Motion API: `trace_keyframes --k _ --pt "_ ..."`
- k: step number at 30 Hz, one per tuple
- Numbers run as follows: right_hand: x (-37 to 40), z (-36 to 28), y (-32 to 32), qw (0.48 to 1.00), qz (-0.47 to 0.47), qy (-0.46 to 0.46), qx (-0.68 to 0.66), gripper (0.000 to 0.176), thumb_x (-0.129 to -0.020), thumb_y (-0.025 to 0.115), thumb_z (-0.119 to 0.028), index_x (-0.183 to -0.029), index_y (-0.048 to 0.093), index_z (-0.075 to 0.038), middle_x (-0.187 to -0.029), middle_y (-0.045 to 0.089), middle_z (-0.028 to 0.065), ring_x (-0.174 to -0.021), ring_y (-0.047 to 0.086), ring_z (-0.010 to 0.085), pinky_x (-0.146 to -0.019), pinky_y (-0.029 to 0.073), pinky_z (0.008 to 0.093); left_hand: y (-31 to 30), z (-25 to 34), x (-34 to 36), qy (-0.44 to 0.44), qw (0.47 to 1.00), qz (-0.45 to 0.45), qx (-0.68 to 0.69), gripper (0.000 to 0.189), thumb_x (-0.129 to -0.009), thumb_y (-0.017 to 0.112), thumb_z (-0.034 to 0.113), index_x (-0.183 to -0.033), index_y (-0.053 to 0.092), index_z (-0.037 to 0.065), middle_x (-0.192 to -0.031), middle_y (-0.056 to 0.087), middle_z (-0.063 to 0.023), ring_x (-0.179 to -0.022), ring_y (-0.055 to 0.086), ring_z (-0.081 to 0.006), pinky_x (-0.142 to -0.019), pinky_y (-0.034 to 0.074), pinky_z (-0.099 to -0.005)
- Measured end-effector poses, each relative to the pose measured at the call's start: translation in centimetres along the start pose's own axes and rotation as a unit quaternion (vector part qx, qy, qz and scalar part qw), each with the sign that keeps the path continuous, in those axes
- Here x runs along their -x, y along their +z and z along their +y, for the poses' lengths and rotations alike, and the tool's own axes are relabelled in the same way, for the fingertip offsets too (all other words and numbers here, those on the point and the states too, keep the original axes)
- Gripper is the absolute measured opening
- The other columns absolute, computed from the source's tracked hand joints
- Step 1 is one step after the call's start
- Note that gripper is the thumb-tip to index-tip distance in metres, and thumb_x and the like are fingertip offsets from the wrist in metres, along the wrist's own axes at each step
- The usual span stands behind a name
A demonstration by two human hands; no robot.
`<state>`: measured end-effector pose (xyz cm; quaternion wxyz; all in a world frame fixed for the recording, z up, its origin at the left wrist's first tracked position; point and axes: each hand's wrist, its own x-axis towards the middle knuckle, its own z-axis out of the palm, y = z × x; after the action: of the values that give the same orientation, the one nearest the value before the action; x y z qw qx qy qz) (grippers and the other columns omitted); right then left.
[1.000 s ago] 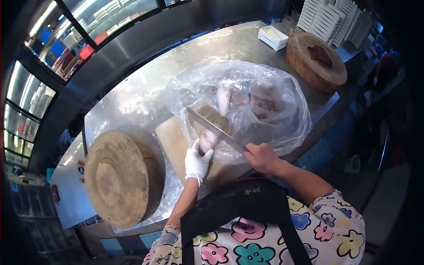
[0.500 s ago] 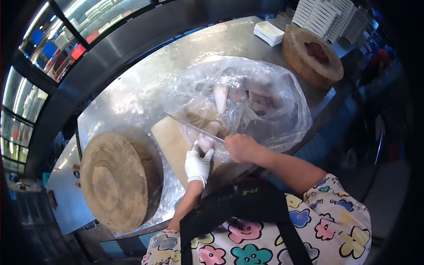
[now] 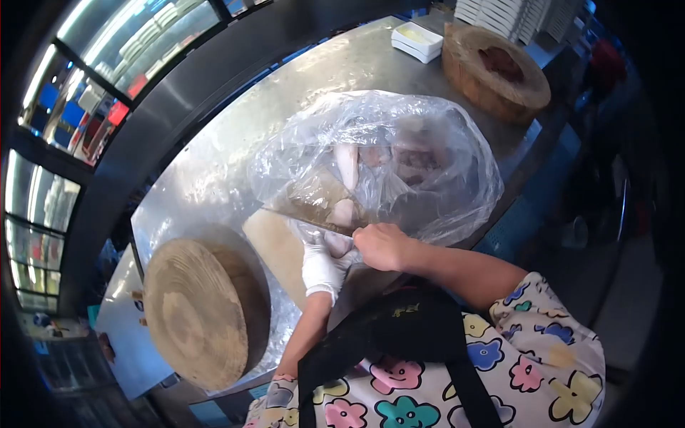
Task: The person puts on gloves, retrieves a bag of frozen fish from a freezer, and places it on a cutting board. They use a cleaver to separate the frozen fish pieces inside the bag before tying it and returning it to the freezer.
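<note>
My left hand (image 3: 323, 269), in a white glove, holds a pale piece of meat (image 3: 338, 245) on a light brown cutting board (image 3: 275, 239). My bare right hand (image 3: 380, 247) is closed round the handle of a knife, whose long thin blade (image 3: 300, 221) reaches left across the board. Just beyond the blade lies another pale meat piece (image 3: 343, 212). A big clear plastic bag (image 3: 457, 192) spreads over the far part of the board, with a long pale piece (image 3: 347, 165) and darker meat (image 3: 417, 158) seen through or within it.
On the metal table (image 3: 214, 153) a thick round wooden block (image 3: 194, 314) stands at the left. Another block (image 3: 492, 75) with dark red meat on top is at the back right, beside a white tray (image 3: 417, 43) and stacked white racks (image 3: 499, 16).
The view has shifted. The knife has come nearer my body, and a pale piece now lies beyond its blade, apart from the one under my left hand.
</note>
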<state>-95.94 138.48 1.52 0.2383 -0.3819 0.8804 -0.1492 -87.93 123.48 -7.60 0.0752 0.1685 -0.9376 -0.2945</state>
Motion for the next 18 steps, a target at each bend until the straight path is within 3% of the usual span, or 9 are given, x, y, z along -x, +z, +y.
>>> trace_keyframes --k 2,6,8,9,11,13,15,16,18 --pt "0.3 -0.2 0.7 0.999 -0.010 0.035 -0.009 0.020 -0.079 0.054 -0.007 -0.092 0.067 0.001 -0.092 0.068 0.0210 -0.091 0.066 0.0374 -0.077 0.053 0.0452 -0.4 1.2 -0.3 -0.045 0.998 -0.037 -0.018 0.054 -0.065 0.083 0.032 -0.100 0.062 -0.003 -0.087 0.066 -0.0199 -0.082 0.065 -0.0348 -0.075 0.051 -0.0414" --pt "3.1 1.4 -0.7 0.995 0.026 0.060 -0.077 0.016 -0.083 0.053 -0.009 -0.090 0.064 -0.001 -0.088 0.067 0.0226 -0.087 0.066 0.0385 -0.074 0.053 0.0471 -0.7 2.5 -1.2 -0.051 0.997 -0.056 0.015 0.046 -0.067 0.082 0.026 -0.098 0.063 -0.003 -0.091 0.066 -0.0210 -0.082 0.066 -0.0325 -0.074 0.051 -0.0397" --pt "5.3 3.1 -0.9 0.989 0.074 0.087 -0.096 0.015 -0.086 0.055 -0.015 -0.088 0.062 -0.001 -0.085 0.067 0.0217 -0.081 0.065 0.0396 -0.073 0.052 0.0480 -0.4 3.4 -2.3 0.020 0.999 -0.040 0.030 0.041 -0.070 0.080 0.020 -0.101 0.065 -0.002 -0.092 0.067 -0.0204 -0.082 0.066 -0.0315 -0.075 0.052 -0.0372" --pt "6.4 4.0 -0.8 0.988 0.079 0.088 -0.096 0.015 -0.086 0.055 -0.015 -0.088 0.062 -0.001 -0.085 0.067 0.0217 -0.081 0.065 0.0396 -0.073 0.052 0.0480 0.2 3.3 -3.3 0.018 0.988 -0.076 0.136 0.060 -0.073 0.076 0.022 -0.123 0.055 -0.003 -0.097 0.064 -0.0237 -0.090 0.063 -0.0369 -0.082 0.049 -0.0418" --pt "8.5 5.8 -0.6 0.972 0.187 0.104 -0.100 0.021 -0.087 0.058 -0.021 -0.084 0.061 0.000 -0.079 0.065 0.0223 -0.075 0.064 0.0412 -0.070 0.051 0.0483 1.2 4.2 -7.0 0.052 0.980 -0.039 0.186 0.061 -0.073 0.076 0.020 -0.125 0.054 -0.003 -0.100 0.063 -0.0239 -0.094 0.062 -0.0365 -0.085 0.049 -0.0415" --pt "10.5 7.2 -0.4 0.957 0.218 0.124 -0.143 0.023 -0.087 0.060 -0.022 -0.082 0.060 0.000 -0.076 0.064 0.0225 -0.073 0.063 0.0419 -0.068 0.050 0.0484 2.1 5.3 -11.2 0.085 0.968 -0.003 0.234 0.062 -0.072 0.076 0.019 -0.126 0.054 -0.002 -0.104 0.063 -0.0240 -0.098 0.061 -0.0361 -0.087 0.048 -0.0412" --pt "12.5 7.9 -1.0 0.940 0.250 0.141 -0.186 0.025 -0.086 0.061 -0.023 -0.080 0.060 0.000 -0.073 0.063 0.0228 -0.071 0.062 0.0426 -0.067 0.050 0.0484 3.0 6.2 -15.5 0.164 0.986 0.036 -0.020 0.068 -0.072 0.077 0.014 -0.132 0.049 -0.002 -0.112 0.059 -0.0243 -0.104 0.060 -0.0340 -0.089 0.048 -0.0350" --pt "13.8 7.8 -1.6 0.945 0.228 0.129 -0.194 0.025 -0.086 0.062 -0.024 -0.079 0.060 0.000 -0.071 0.062 0.0231 -0.072 0.062 0.0426 -0.066 0.050 0.0479 3.6 6.4 -16.8 0.170 0.985 0.038 -0.020 0.068 -0.072 0.077 0.014 -0.132 0.049 -0.002 -0.112 0.059 -0.0243 -0.104 0.060 -0.0340 -0.089 0.048 -0.0350" --pt "15.5 7.5 -2.0 0.948 0.214 0.120 -0.205 0.025 -0.085 0.062 -0.024 -0.078 0.060 0.000 -0.070 0.061 0.0235 -0.072 0.062 0.0427 -0.066 0.050 0.0474 4.5 7.0 -18.8 0.144 0.989 -0.041 -0.020 0.077 -0.072 0.077 0.021 -0.136 0.040 0.000 -0.117 0.055 -0.0232 -0.108 0.054 -0.0384 -0.094 0.044 -0.0415"
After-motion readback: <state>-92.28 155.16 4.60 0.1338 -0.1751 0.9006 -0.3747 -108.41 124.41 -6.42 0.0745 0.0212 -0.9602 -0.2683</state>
